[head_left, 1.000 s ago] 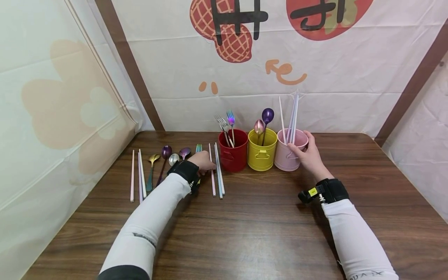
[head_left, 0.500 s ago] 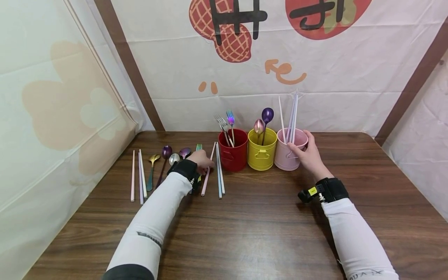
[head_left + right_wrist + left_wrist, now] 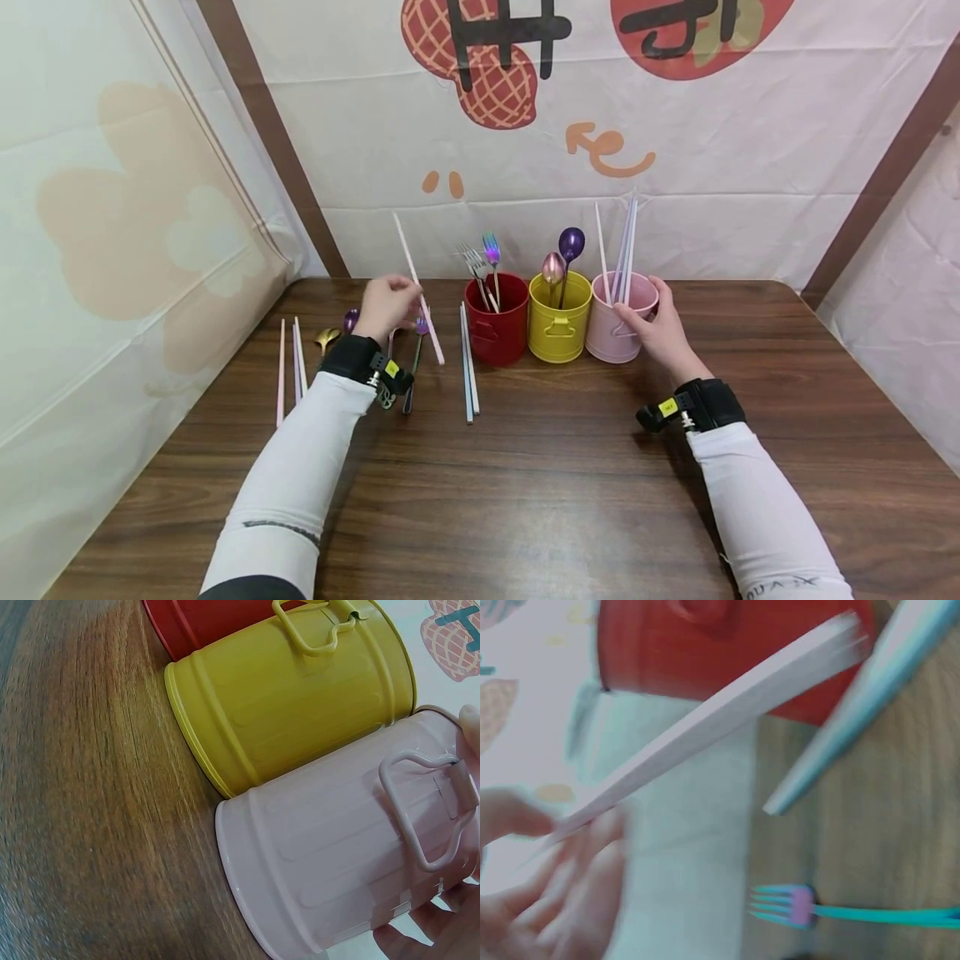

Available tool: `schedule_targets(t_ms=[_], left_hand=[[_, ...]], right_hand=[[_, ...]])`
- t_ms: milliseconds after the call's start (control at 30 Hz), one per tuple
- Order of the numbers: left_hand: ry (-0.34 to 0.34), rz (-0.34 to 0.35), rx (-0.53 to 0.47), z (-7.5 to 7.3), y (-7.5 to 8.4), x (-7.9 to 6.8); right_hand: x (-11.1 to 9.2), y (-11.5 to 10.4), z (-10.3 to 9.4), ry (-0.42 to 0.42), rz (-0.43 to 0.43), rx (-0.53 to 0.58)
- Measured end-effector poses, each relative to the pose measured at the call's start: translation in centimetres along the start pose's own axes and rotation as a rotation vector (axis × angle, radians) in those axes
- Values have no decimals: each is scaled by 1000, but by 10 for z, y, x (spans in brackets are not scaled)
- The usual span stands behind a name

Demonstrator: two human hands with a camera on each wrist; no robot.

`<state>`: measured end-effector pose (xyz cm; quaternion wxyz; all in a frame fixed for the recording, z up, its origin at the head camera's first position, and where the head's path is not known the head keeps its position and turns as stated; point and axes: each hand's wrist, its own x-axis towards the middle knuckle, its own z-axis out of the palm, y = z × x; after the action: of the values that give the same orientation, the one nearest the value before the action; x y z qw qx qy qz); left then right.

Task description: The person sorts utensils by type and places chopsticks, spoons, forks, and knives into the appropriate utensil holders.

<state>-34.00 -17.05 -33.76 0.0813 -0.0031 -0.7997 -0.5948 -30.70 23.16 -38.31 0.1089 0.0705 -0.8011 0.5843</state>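
My left hand (image 3: 388, 307) pinches a pink chopstick (image 3: 408, 254) between thumb and fingers, tilted above the table at left of centre. In the left wrist view the chopstick (image 3: 712, 724) slants up across the red bucket and looks blurred. A rainbow fork (image 3: 416, 358) lies under and beside that hand, while spoons behind it are partly covered. My right hand (image 3: 663, 333) grips the rim and side of the pink bucket (image 3: 611, 337), which stands upright with several pale chopsticks (image 3: 624, 250) in it. The right wrist view shows fingers (image 3: 427, 934) along the bucket's side.
Beside the pink bucket stand a yellow bucket (image 3: 558, 342) with two spoons and a red bucket (image 3: 497, 342) with forks. Two pale blue chopsticks (image 3: 468, 367) lie before the red one. More chopsticks (image 3: 281, 375) and a gold spoon (image 3: 327, 337) lie at left. A printed cloth rises behind.
My left hand has taken the pink chopstick off the table, lifting it up and to the left. The right hand has stayed on the pink bucket.
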Motion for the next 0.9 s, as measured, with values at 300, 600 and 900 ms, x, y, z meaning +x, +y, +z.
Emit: schedule_targets(t_ms=[300, 600, 900], left_hand=[[374, 456, -385, 11, 52, -18], [209, 525, -487, 47, 104, -20], [42, 570, -346, 102, 134, -15]], right_hand=[[-3, -13, -2, -36, 54, 18], [-17, -41, 0, -48, 59, 21], [-8, -26, -1, -35, 52, 34]])
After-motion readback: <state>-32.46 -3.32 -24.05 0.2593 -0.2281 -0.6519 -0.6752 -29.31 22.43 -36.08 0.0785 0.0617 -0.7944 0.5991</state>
